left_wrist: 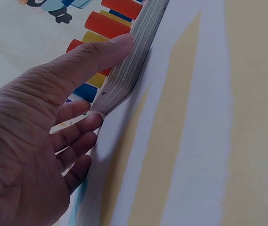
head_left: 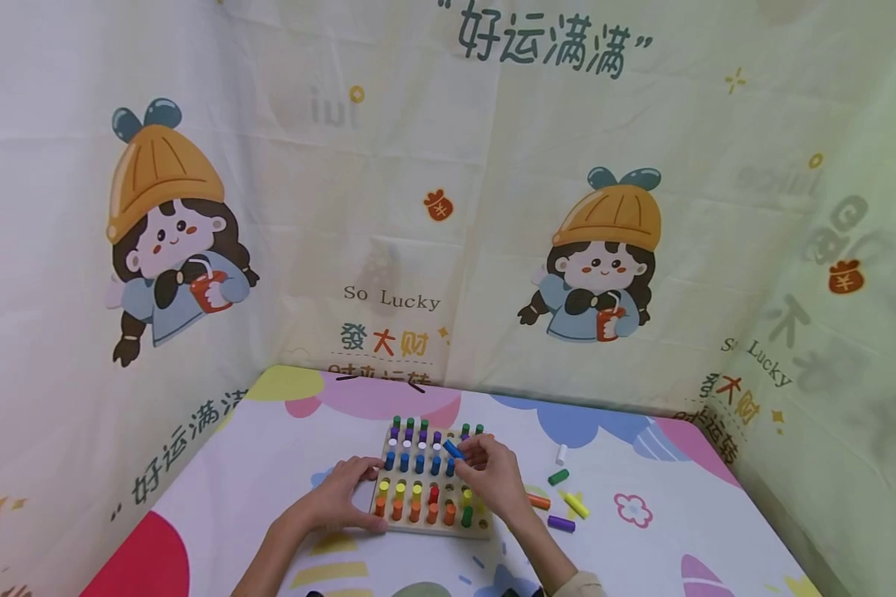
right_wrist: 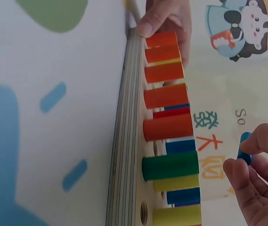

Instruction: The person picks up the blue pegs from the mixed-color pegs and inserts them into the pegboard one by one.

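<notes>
A wooden pegboard (head_left: pixel 426 528) with rows of green, purple, white, blue, yellow and orange pegs lies on the table. My left hand (head_left: pixel 334 499) holds it by the near left corner; in the left wrist view the thumb (left_wrist: pixel 122 42) presses the layered edge and the fingertips meet the adjoining side. Between thumb and fingers, my right hand (head_left: pixel 494 474) pinches a blue peg (head_left: pixel 452 448), tilted above the right part of the blue row. The right wrist view shows that peg (right_wrist: pixel 243 156) raised off the board. A red peg (head_left: pixel 434 495) stands among the yellow ones, and a green peg (head_left: pixel 466 516) ends the orange row.
Right of the board lie loose pegs: white (head_left: pixel 562 453), green (head_left: pixel 558 477), orange (head_left: pixel 539 502), yellow (head_left: pixel 577 505) and purple (head_left: pixel 562 524). A bare hole (head_left: pixel 483 524) shows at the board's near right corner. Printed cloth walls (head_left: pixel 478 274) rise behind and beside the table.
</notes>
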Motion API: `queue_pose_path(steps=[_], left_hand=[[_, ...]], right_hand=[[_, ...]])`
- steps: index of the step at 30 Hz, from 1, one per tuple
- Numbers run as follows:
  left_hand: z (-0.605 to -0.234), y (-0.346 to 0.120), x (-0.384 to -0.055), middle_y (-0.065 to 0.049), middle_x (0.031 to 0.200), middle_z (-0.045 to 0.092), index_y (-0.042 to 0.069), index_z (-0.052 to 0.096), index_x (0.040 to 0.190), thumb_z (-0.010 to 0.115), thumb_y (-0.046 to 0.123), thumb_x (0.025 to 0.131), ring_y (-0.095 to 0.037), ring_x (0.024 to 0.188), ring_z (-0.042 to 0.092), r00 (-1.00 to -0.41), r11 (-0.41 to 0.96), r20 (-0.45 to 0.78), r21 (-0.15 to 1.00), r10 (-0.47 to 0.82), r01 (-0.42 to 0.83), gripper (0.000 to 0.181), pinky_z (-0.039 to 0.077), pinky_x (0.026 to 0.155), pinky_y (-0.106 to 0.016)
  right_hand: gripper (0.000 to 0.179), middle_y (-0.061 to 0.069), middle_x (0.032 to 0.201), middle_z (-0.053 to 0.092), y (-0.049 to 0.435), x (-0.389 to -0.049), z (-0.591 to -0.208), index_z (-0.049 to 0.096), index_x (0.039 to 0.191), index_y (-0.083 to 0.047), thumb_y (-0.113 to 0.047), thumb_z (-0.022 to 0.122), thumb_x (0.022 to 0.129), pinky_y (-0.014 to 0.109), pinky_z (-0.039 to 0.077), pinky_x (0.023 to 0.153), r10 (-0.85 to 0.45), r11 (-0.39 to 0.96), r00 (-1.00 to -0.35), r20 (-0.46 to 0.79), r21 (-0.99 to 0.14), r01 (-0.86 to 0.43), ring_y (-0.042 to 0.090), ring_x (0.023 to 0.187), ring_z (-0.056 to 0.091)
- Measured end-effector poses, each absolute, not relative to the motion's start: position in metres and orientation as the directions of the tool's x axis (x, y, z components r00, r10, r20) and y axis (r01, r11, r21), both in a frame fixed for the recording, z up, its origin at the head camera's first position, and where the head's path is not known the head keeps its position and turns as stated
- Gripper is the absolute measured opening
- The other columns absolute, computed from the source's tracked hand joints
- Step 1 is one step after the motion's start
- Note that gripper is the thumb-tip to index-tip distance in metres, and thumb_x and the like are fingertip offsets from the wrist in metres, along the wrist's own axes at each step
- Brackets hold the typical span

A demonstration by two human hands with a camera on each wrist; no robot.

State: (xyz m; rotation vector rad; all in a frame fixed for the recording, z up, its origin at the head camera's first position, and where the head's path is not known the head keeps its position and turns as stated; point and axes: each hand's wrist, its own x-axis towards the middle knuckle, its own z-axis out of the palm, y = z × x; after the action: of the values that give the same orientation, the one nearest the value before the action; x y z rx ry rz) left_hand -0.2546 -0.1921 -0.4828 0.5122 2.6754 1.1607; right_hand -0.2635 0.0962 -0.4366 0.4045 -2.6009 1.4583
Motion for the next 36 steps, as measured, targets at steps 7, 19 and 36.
queue_pose_path(steps=[7, 19, 36], left_hand=[[-0.482, -0.192, -0.255, -0.001, 0.122, 0.056, 0.011, 0.050, 0.141, 0.093, 0.046, 0.070, -0.027, 0.118, 0.046, -0.928, 0.638, -0.037, 0.736, 0.370, 0.225, 0.090, 0.039, 0.103, -0.060], [-0.482, -0.190, -0.254, -0.001, 0.125, 0.057, 0.013, 0.051, 0.141, 0.092, 0.047, 0.071, -0.029, 0.120, 0.046, -0.929, 0.641, -0.043, 0.735, 0.368, 0.220, 0.089, 0.039, 0.105, -0.062], [-0.482, -0.193, -0.254, -0.001, 0.123, 0.056, 0.011, 0.050, 0.141, 0.092, 0.048, 0.072, -0.028, 0.120, 0.046, -0.927, 0.636, -0.045, 0.740, 0.372, 0.219, 0.089, 0.039, 0.104, -0.061]], right_hand=[[0.018, 0.004, 0.095, 0.068, 0.088, -0.263, -0.437, 0.069, 0.104, -0.006, -0.004, 0.076, 0.088, 0.024, 0.056, 0.078, -0.202, 0.463, -0.949, 0.243, -0.830, -0.312, 0.014, 0.084, 0.065], [0.015, 0.002, 0.094, 0.068, 0.073, -0.262, -0.443, 0.072, 0.102, -0.007, -0.004, 0.077, 0.089, 0.023, 0.056, 0.077, -0.219, 0.441, -0.947, 0.234, -0.842, -0.310, 0.014, 0.084, 0.064], [0.011, -0.002, 0.096, 0.070, 0.057, -0.266, -0.451, 0.074, 0.104, -0.008, -0.008, 0.075, 0.093, 0.021, 0.056, 0.076, -0.314, 0.451, -0.923, 0.225, -0.820, -0.353, 0.010, 0.083, 0.064]])
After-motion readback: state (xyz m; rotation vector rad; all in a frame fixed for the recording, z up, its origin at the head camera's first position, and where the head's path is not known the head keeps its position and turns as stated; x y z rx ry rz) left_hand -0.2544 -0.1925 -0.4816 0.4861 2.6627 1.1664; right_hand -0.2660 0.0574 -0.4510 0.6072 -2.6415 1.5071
